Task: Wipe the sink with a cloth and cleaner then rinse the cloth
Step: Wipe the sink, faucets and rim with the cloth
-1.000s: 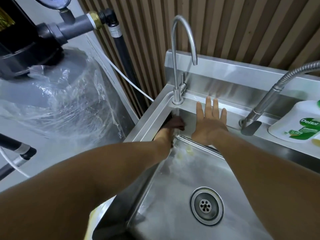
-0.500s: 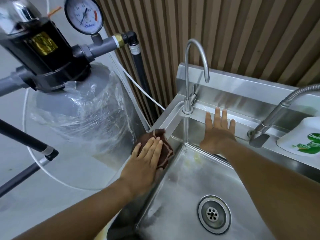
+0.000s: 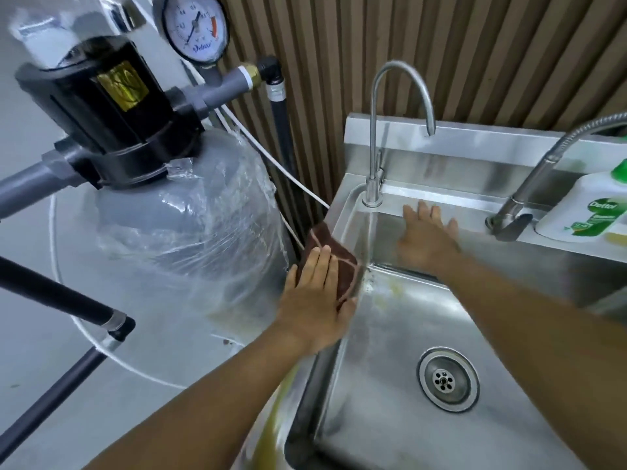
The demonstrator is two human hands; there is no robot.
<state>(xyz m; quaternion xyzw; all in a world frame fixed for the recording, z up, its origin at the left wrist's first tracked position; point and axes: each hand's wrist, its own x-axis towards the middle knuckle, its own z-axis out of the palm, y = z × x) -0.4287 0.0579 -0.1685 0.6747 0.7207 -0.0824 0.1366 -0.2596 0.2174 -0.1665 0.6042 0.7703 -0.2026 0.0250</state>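
Note:
A stainless steel sink fills the lower right, with a round drain in its floor. A brown cloth lies on the sink's left rim. My left hand presses flat on that cloth with straight fingers. My right hand rests flat against the sink's back wall, fingers spread, just below the back ledge. A white and green Dettol cleaner bottle stands on the back ledge at the far right.
A tall gooseneck tap rises at the sink's back left corner. A flexible-hose tap stands beside the bottle. Left of the sink are a plastic-wrapped grey tank, a black pump head and a pressure gauge.
My left hand came out of the basin's back left corner with the cloth and now presses it on the left rim. My right hand has stayed on the back wall.

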